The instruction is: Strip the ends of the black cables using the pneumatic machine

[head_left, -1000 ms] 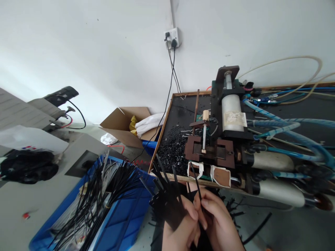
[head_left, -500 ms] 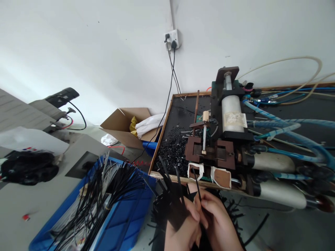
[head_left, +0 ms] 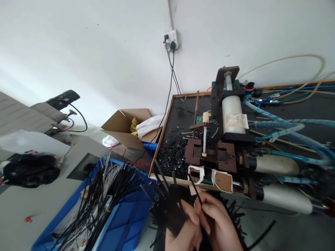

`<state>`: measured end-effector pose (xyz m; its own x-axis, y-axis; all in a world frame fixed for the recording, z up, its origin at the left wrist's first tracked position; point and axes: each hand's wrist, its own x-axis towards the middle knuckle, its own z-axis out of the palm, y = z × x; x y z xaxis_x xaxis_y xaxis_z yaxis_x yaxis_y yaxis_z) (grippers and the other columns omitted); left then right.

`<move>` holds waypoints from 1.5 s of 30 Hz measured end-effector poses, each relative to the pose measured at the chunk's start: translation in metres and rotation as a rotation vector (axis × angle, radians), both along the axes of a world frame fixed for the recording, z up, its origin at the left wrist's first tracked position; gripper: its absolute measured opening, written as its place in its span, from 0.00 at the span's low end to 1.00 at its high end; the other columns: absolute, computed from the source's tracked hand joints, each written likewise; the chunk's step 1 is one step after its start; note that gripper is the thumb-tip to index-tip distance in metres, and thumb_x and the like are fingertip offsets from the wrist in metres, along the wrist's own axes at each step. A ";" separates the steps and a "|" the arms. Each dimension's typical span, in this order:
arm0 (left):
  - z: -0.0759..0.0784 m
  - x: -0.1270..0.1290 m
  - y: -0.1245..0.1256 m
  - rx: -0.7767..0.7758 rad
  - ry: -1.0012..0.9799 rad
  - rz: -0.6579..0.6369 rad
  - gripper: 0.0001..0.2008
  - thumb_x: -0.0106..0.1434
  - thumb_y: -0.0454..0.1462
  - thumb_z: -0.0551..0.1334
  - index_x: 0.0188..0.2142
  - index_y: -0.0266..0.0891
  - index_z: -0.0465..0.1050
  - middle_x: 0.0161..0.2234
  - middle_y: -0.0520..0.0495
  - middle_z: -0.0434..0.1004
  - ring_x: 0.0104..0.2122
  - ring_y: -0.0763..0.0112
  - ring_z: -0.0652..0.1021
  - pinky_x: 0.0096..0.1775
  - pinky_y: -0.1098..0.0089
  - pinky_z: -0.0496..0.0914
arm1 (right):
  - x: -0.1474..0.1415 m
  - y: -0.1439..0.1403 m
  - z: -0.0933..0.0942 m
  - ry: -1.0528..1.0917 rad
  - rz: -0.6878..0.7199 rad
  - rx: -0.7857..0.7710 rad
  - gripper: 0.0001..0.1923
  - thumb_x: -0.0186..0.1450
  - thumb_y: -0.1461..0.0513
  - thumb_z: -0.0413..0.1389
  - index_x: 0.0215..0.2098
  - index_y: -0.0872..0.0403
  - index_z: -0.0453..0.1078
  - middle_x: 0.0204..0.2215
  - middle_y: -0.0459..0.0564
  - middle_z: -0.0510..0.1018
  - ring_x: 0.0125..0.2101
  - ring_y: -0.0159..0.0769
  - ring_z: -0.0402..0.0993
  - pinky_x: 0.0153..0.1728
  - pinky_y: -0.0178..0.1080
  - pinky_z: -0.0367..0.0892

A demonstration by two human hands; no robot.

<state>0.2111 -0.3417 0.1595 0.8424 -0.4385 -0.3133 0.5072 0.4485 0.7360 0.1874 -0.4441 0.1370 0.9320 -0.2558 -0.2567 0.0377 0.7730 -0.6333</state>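
Observation:
My left hand is closed round a bundle of black cables, whose ends fan out up and to the left. Beside it, my right hand pinches one black cable between thumb and fingers, its tip pointing up toward the machine. The two hands touch or nearly touch. Just beyond them stands a pneumatic machine with brown metal jaws and two white-edged brown pads at the front. The lower ends of the bundle are hidden by the hands.
A wood-edged black bench top carries the machine and a heap of small black offcuts. To the left is a blue crate with more black and grey cables. A cardboard box stands behind; blue air hoses run right.
The single cable in my right hand has tilted slightly left at its tip. Both hands stay in nearly the same place, and the view has shifted a little.

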 end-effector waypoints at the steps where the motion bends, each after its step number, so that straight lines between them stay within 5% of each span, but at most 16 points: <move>1: 0.001 0.000 0.000 -0.004 -0.006 0.009 0.14 0.62 0.45 0.77 0.29 0.42 0.78 0.14 0.64 0.49 0.14 0.83 0.50 0.20 0.77 0.51 | -0.001 0.000 0.001 -0.016 0.012 -0.015 0.13 0.66 0.55 0.63 0.28 0.55 0.77 0.17 0.42 0.67 0.17 0.29 0.57 0.21 0.33 0.59; 5: 0.005 0.003 0.000 0.031 -0.047 0.035 0.12 0.62 0.46 0.77 0.39 0.44 0.81 0.15 0.63 0.54 0.14 0.83 0.51 0.19 0.78 0.53 | -0.006 0.004 0.004 -0.021 0.046 -0.062 0.20 0.69 0.47 0.62 0.30 0.53 0.76 0.15 0.39 0.63 0.16 0.31 0.58 0.20 0.34 0.59; 8: 0.008 0.005 -0.001 0.078 -0.044 0.052 0.21 0.59 0.49 0.78 0.47 0.44 0.81 0.15 0.63 0.57 0.14 0.83 0.51 0.18 0.80 0.54 | -0.013 0.006 0.007 0.073 0.007 -0.269 0.23 0.68 0.43 0.64 0.29 0.54 0.75 0.18 0.41 0.65 0.18 0.30 0.59 0.21 0.33 0.57; 13: 0.012 0.004 -0.003 0.165 -0.010 0.125 0.18 0.56 0.48 0.80 0.36 0.41 0.81 0.14 0.62 0.58 0.14 0.85 0.53 0.19 0.82 0.53 | -0.019 0.005 0.016 0.098 -0.012 -0.532 0.26 0.70 0.42 0.61 0.27 0.53 0.76 0.20 0.43 0.64 0.21 0.33 0.60 0.23 0.35 0.57; 24: 0.019 0.006 0.000 0.024 -0.010 0.134 0.15 0.56 0.47 0.80 0.36 0.40 0.84 0.15 0.63 0.52 0.15 0.86 0.49 0.19 0.82 0.52 | -0.023 0.001 0.017 0.082 -0.049 -0.529 0.17 0.65 0.49 0.69 0.27 0.51 0.81 0.20 0.45 0.69 0.25 0.38 0.66 0.31 0.38 0.69; 32: 0.020 0.004 -0.003 0.084 -0.001 0.243 0.16 0.56 0.47 0.80 0.35 0.40 0.83 0.16 0.63 0.53 0.16 0.84 0.52 0.20 0.81 0.53 | -0.031 0.003 0.008 0.096 -0.058 -0.594 0.18 0.68 0.48 0.66 0.29 0.51 0.81 0.22 0.45 0.70 0.23 0.35 0.63 0.25 0.37 0.59; 37: 0.028 0.005 -0.001 0.054 -0.060 0.156 0.15 0.60 0.46 0.78 0.40 0.40 0.82 0.16 0.63 0.53 0.16 0.83 0.50 0.21 0.79 0.53 | -0.031 -0.004 0.014 -0.016 0.129 -0.475 0.24 0.70 0.46 0.62 0.26 0.53 0.78 0.15 0.41 0.65 0.16 0.31 0.59 0.23 0.37 0.53; 41: 0.035 0.003 0.004 -0.040 -0.074 0.064 0.16 0.65 0.44 0.75 0.48 0.44 0.77 0.18 0.64 0.50 0.18 0.80 0.48 0.23 0.77 0.54 | -0.032 0.007 0.016 -0.064 -0.055 -0.182 0.26 0.68 0.44 0.64 0.23 0.53 0.75 0.13 0.45 0.69 0.17 0.33 0.62 0.22 0.36 0.53; 45: 0.035 -0.003 0.011 -0.066 0.038 0.005 0.20 0.63 0.48 0.75 0.50 0.45 0.75 0.19 0.63 0.51 0.20 0.77 0.49 0.24 0.74 0.58 | -0.041 0.021 0.008 0.037 -0.138 -0.039 0.23 0.69 0.44 0.63 0.30 0.54 0.77 0.14 0.48 0.76 0.12 0.26 0.53 0.16 0.31 0.42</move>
